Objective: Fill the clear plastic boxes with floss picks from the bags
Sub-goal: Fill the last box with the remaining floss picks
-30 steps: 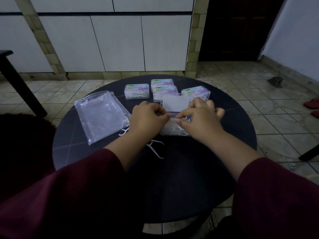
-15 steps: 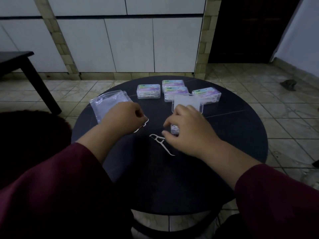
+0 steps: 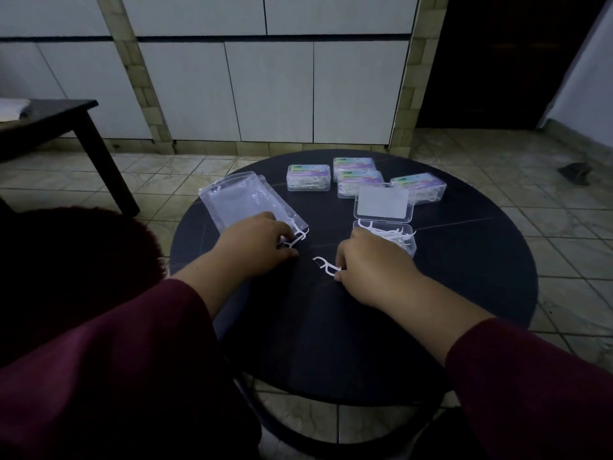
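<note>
Where pinched, floss picks point(image 3: 326, 267) beyond right hand point(image 3: 368, 263).

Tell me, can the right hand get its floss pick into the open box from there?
Probably yes: the right hand lies right beside the open box, whose lid is flipped back, with nothing between them.

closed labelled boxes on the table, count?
4, at the round table's far edge: leftmost box, back box, middle box, rightmost box partly behind the open box's lid. None seem hidden.
</note>
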